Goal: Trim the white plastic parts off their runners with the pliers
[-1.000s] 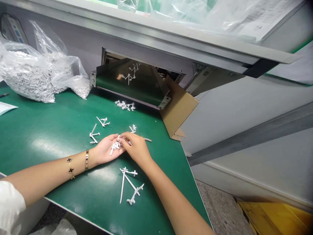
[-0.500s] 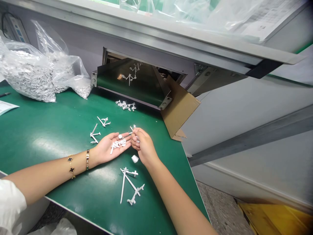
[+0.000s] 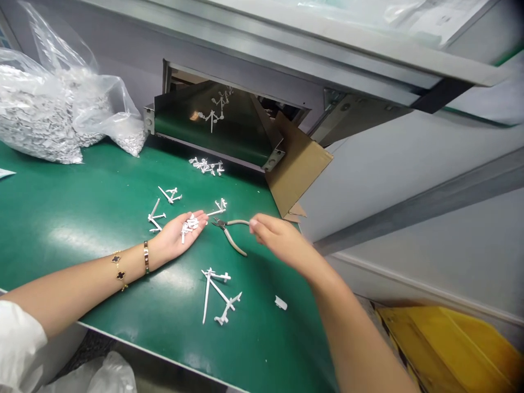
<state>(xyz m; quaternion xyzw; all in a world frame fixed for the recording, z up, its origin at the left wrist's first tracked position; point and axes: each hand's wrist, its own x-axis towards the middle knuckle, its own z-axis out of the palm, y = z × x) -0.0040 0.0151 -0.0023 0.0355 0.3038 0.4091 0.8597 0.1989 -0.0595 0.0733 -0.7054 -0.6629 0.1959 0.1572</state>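
Note:
My left hand point(image 3: 174, 237) lies palm up over the table, fingers stretched out, with several small white plastic parts point(image 3: 191, 222) resting in it. To its right, my right hand point(image 3: 282, 240) pinches the end of one handle of a pair of cutting pliers point(image 3: 231, 234). Their handles are spread and the jaws point toward my left fingertips. Just beyond those fingertips is a white branched plastic sprue point(image 3: 219, 206). A larger sprue point(image 3: 219, 297) lies nearer to me, and a white piece point(image 3: 280, 303) is below my right wrist.
More sprues point(image 3: 155, 218) lie left of my left hand, and a small pile point(image 3: 207, 166) sits before the metal chute point(image 3: 180, 117). Clear bags of white parts point(image 3: 36, 114) stand back left. A cardboard flap point(image 3: 298, 164) leans beside the chute; a metal rail point(image 3: 262, 54) runs above.
My right hand has moved right, away from my left palm, and now has the cutting pliers' handle. The white piece close below my hands is gone from that spot.

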